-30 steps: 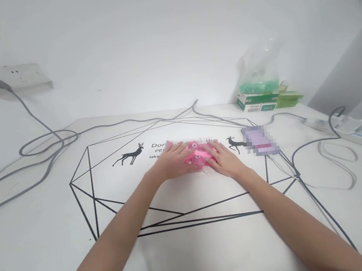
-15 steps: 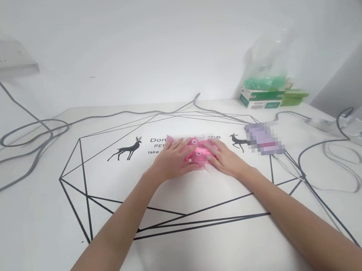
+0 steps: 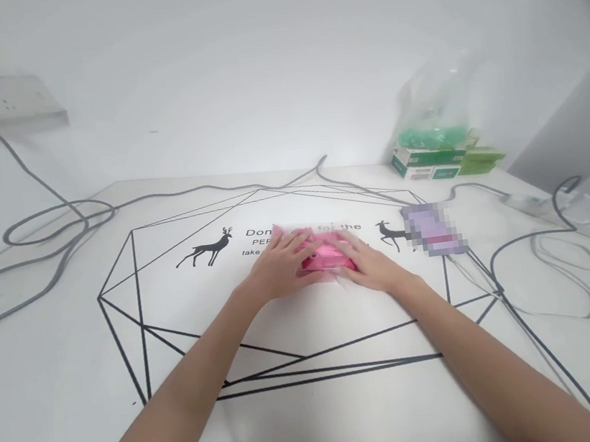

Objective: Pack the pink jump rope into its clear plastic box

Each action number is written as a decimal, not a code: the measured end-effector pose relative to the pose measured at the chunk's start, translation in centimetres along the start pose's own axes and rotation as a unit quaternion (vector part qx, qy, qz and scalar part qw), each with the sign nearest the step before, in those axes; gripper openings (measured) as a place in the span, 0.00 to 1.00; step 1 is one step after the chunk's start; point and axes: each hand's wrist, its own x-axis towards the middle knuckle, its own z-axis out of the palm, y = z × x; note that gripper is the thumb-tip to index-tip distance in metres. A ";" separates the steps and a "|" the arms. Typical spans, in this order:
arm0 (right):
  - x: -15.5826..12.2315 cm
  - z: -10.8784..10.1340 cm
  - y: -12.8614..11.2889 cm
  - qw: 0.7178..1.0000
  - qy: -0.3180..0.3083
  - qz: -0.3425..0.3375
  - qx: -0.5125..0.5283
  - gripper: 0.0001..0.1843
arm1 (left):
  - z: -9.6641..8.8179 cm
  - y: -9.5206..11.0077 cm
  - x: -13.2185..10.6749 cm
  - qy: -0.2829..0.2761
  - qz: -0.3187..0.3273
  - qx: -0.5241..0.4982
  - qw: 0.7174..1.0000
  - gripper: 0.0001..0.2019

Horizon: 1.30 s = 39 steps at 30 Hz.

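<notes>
A pink plastic packet (image 3: 326,257) with a clear, shiny wrapper lies on the white table covering, between my two hands. My left hand (image 3: 284,262) grips its left side, fingers over the top and thumb along the near edge. On the right side my right hand (image 3: 368,262) holds it the same way, with the fingers pointing inward. The packet bulges up between them, and its outer ends are partly hidden under the fingers. Printed lettering on the covering shows just behind it.
To the right lies a blurred-out purple phone-like item (image 3: 434,229). Green-and-white boxes (image 3: 428,160) carry a clear bag with green contents (image 3: 432,130) at the back right. Grey cables (image 3: 203,187) run along the back and right. A wall socket (image 3: 12,99) holds a plug at left.
The packet is squeezed into a fuller bulge, and the round marks on its top have mostly gone from view. Both hands stay at its sides; the camera view has shifted slightly.
</notes>
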 end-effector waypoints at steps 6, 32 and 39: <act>-0.3 -0.6 0.5 0.999 -0.021 0.022 0.009 0.44 | -0.2 0.0 0.1 -0.006 -0.018 -0.004 1.000 0.37; 0.9 0.0 -0.7 0.998 -0.060 -0.006 -0.023 0.39 | 0.2 -0.3 0.1 -0.035 -0.040 0.012 0.999 0.43; 0.3 -0.1 0.1 0.998 -0.053 0.021 -0.011 0.38 | 0.3 -0.3 0.1 -0.025 -0.037 0.005 0.999 0.42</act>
